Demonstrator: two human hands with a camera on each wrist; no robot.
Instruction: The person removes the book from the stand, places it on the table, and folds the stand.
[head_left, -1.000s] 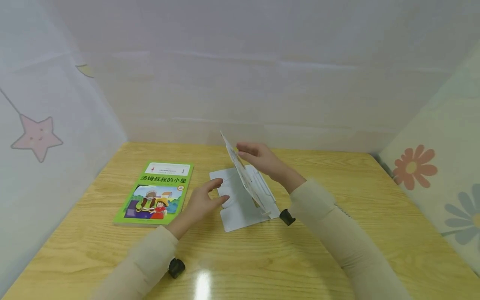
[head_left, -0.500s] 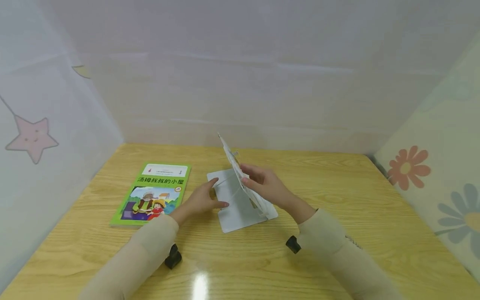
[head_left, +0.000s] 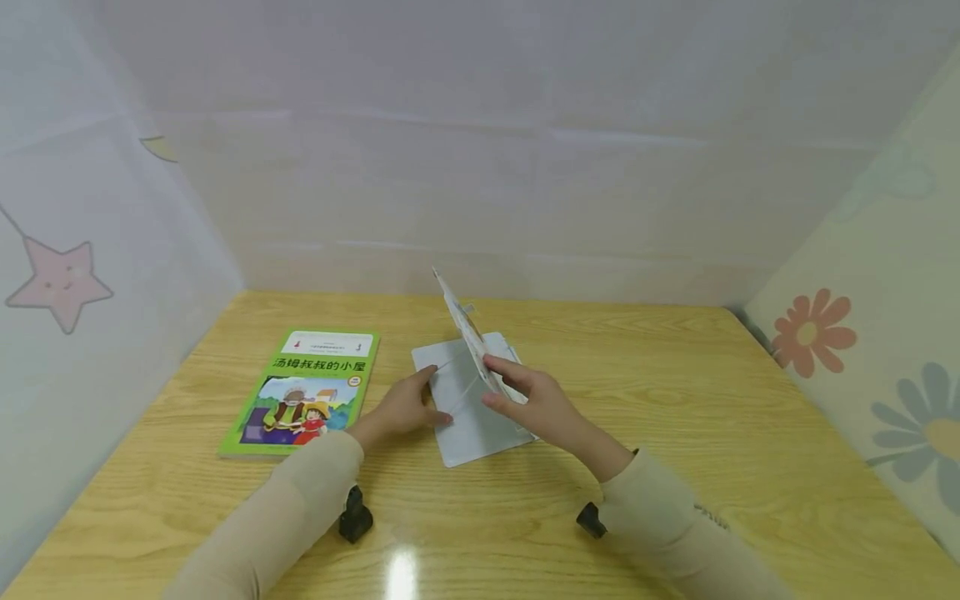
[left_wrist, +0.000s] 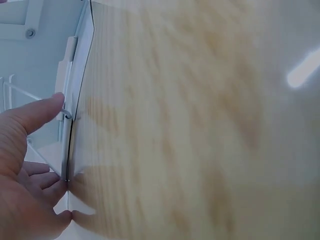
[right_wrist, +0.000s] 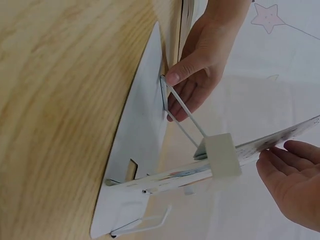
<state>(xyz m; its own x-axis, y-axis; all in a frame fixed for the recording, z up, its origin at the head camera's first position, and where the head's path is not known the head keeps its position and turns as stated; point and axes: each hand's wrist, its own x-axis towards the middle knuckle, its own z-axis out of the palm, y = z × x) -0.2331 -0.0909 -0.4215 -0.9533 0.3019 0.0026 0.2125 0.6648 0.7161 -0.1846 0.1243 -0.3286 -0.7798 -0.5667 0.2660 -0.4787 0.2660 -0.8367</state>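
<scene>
A white metal book stand (head_left: 472,417) lies with its base plate on the table and its printed panel (head_left: 461,321) tilted up above it. In the right wrist view a U-shaped wire support (right_wrist: 187,112) runs from the panel to the plate. My left hand (head_left: 405,404) is at the plate's left edge, thumb and fingers about the wire's end; its thumb (left_wrist: 47,112) lies on the wire in the left wrist view. Against the panel's right-hand face rest the fingertips of my right hand (head_left: 543,404), fingers relaxed.
Left of the stand lies a green-bordered picture book (head_left: 303,392). The wooden table (head_left: 660,383) ends at a pale fabric backdrop (head_left: 480,183), with decorated side walls. A black wrist mount (head_left: 356,517) hangs below the left sleeve, another (head_left: 591,520) below the right.
My right hand has moved down along the panel and now touches it lower. My left hand has closed in on the plate's left edge and wire. The panel stays tilted.
</scene>
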